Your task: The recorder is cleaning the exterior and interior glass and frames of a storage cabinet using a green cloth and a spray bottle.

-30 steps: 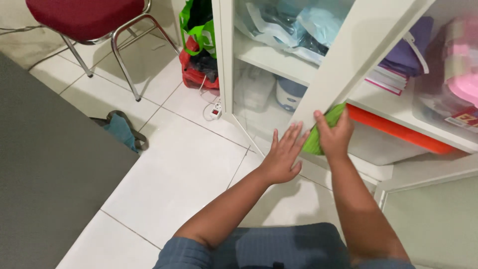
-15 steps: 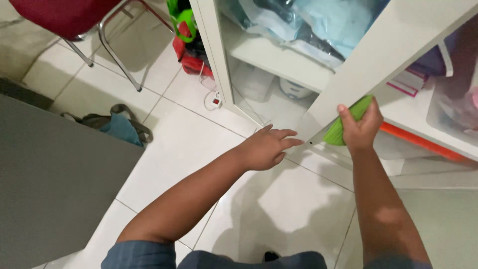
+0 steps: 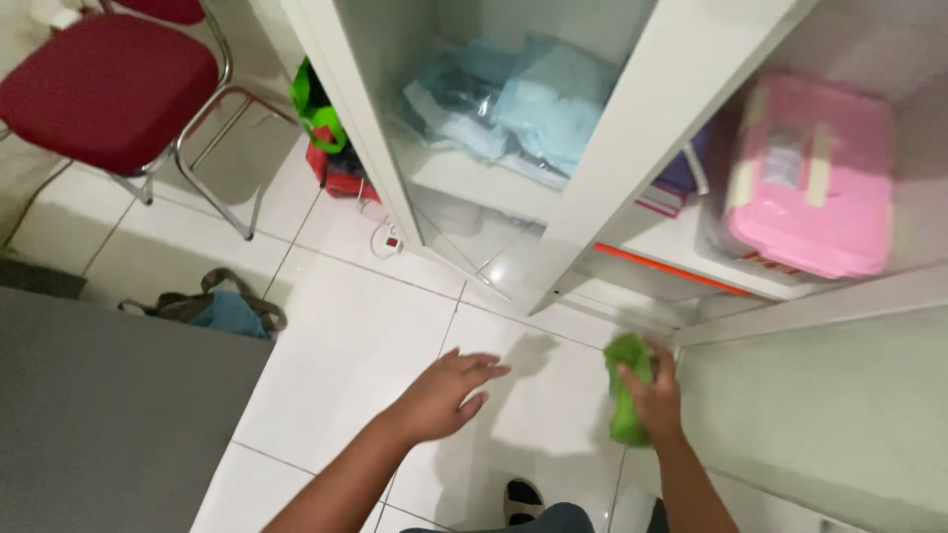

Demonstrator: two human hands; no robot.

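My right hand (image 3: 656, 395) grips a crumpled green cloth (image 3: 624, 387), held low in front of the white cabinet, just below its open glass door (image 3: 642, 128). My left hand (image 3: 444, 392) hovers over the white floor tiles with fingers spread and nothing in it. Both hands are clear of the cabinet. The cabinet's shelves (image 3: 513, 192) hold folded light blue fabric packs (image 3: 523, 99) and a pink plastic case (image 3: 815, 188).
A red-seated metal chair (image 3: 104, 89) stands at the upper left. A grey-blue bag (image 3: 212, 308) lies on the floor beside a dark grey surface (image 3: 99, 415). Green and red bags (image 3: 326, 138) sit against the cabinet's left side. A frosted panel (image 3: 820, 415) fills the lower right.
My right hand with the green cloth has dropped away from the door's edge to below it. My left hand has pulled back from the door and now hangs over the floor.
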